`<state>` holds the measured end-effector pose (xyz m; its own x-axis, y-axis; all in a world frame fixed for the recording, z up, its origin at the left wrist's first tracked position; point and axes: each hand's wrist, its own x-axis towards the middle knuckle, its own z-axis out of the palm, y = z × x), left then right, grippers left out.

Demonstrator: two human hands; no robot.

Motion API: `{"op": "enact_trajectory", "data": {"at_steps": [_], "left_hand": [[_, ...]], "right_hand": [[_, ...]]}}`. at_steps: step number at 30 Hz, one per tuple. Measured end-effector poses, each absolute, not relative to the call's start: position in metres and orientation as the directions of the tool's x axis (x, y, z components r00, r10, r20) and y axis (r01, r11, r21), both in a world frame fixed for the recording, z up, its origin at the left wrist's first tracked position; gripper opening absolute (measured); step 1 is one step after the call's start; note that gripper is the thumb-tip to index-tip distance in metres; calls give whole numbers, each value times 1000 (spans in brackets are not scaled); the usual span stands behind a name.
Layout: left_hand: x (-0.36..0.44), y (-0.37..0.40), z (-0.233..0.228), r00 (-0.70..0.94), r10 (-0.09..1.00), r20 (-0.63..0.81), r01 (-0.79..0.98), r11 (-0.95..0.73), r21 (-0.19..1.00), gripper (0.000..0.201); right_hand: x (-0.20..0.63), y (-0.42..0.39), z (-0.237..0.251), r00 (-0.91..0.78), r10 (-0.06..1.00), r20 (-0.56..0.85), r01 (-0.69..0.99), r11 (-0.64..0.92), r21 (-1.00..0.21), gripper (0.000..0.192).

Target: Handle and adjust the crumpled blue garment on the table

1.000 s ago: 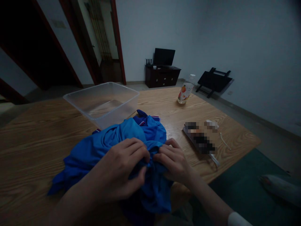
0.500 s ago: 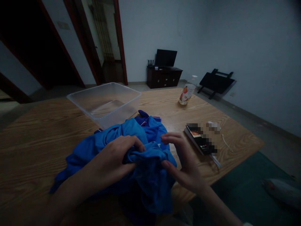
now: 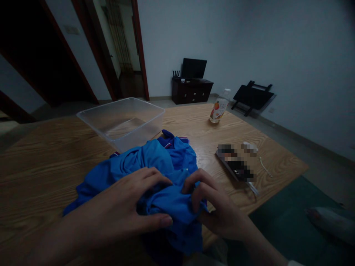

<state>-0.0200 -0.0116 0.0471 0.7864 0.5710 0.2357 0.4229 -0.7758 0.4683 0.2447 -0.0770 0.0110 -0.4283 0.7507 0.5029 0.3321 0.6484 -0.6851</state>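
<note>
A crumpled blue shirt (image 3: 149, 155) with darker blue, white-and-red edged trim lies in a heap on the wooden table (image 3: 50, 155). My left hand (image 3: 130, 199) rests over its near part, thumb and fingers spread apart with bunched fabric between them. On the right side of the same bunch, my right hand (image 3: 213, 203) has its fingers curled into the cloth, the thumb mostly hidden behind it. Part of the fabric hangs down toward me at the near edge. Just behind the heap stands a clear plastic bin (image 3: 122, 138).
A drink bottle (image 3: 219, 107) stands toward the back of the table. Right of the shirt lie a partly blurred phone-like object (image 3: 234, 166) and a white cord (image 3: 264, 166). A green surface (image 3: 288, 207) is below the table's right edge.
My left thumb has come out from under the cloth and spread away from the fingers. My right fingers have moved down and curled onto the fabric. The view has shifted slightly.
</note>
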Motion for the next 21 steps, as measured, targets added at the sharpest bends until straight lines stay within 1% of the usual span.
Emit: {"op": "enact_trajectory", "data": {"at_steps": [2,4,6,10,11,12,14,16,17,19,21], "left_hand": [[-20,-10,49,809,553,201,401,-768,500,34],[-20,-9,51,829,535,162,377,-749,544,25],[-20,-9,52,834,536,132,370,-720,587,25],[-19,-10,51,813,571,114,365,-652,665,34],[-18,-10,50,810,576,113,355,-634,687,35],[-17,-9,49,809,577,111,341,-615,711,35],[-14,-9,47,809,581,93,323,-571,755,33],[-13,-9,46,804,593,55,332,-522,786,32],[-14,-10,47,799,601,36,342,-501,795,35],[-18,-13,48,791,612,-1,368,-475,799,44],[-25,-16,49,782,622,-38,407,-464,787,60]], "right_hand": [[245,-79,12,-460,715,527,320,687,-653,28],[245,-80,14,-449,715,536,314,688,-654,31],[247,-81,16,-433,745,507,319,653,-687,40],[251,-80,16,-480,795,369,339,557,-758,63],[251,-80,15,-488,805,339,348,535,-770,65],[251,-81,14,-486,815,316,361,516,-776,64],[250,-82,12,-461,836,298,392,493,-776,54],[248,-83,10,-423,847,322,414,497,-763,46],[247,-83,9,-401,847,349,418,508,-753,45],[246,-81,8,-361,845,395,424,526,-737,46],[246,-79,7,-322,833,450,424,552,-718,49]]}}
